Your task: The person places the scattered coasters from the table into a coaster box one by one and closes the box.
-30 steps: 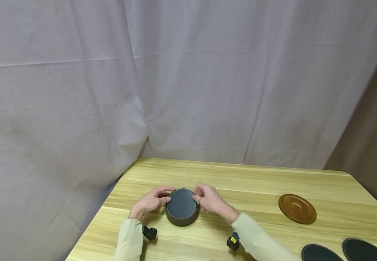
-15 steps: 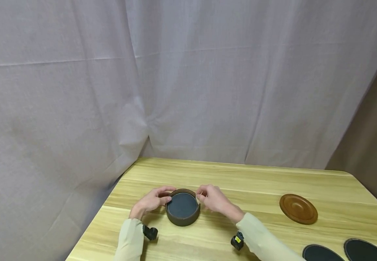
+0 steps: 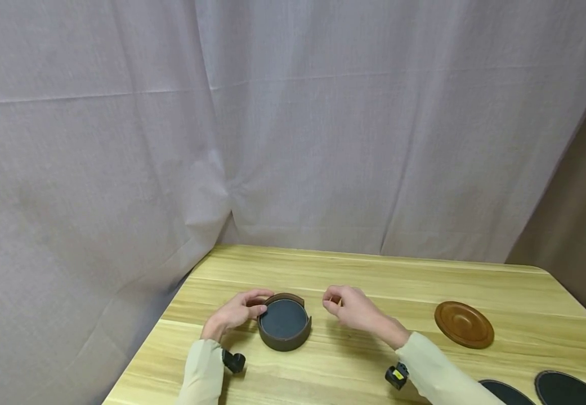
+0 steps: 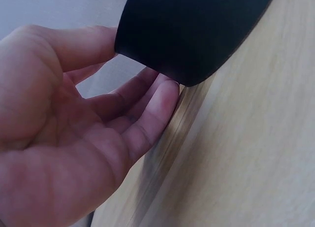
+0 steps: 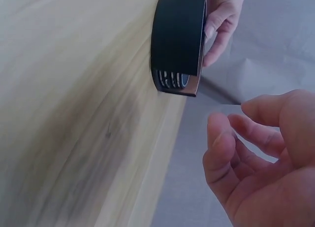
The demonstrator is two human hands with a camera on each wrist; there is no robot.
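A dark round coaster holder (image 3: 283,342) with a gap in its wall stands on the table. A dark coaster (image 3: 285,319) lies flat inside it, below the rim. Through the gap, the right wrist view shows stacked coaster edges (image 5: 170,79). My left hand (image 3: 237,313) grips the holder's left side, thumb at the rim and fingers around the outer wall (image 4: 182,35). To the right of the holder and apart from it, my right hand (image 3: 354,309) hovers over the table. Its fingers are loosely curled with nothing between them, as the right wrist view confirms.
A brown round dish (image 3: 464,324) lies on the right of the wooden table (image 3: 374,273). Two dark round pieces, one partly cut off (image 3: 506,392) and one farther right (image 3: 570,388), lie at the lower right. Grey curtain (image 3: 293,140) hangs behind the table.
The coaster, near the rim under my right fingers at first, has dropped down inside the holder. My right hand has let go and moved off to the right. My left hand stays put.
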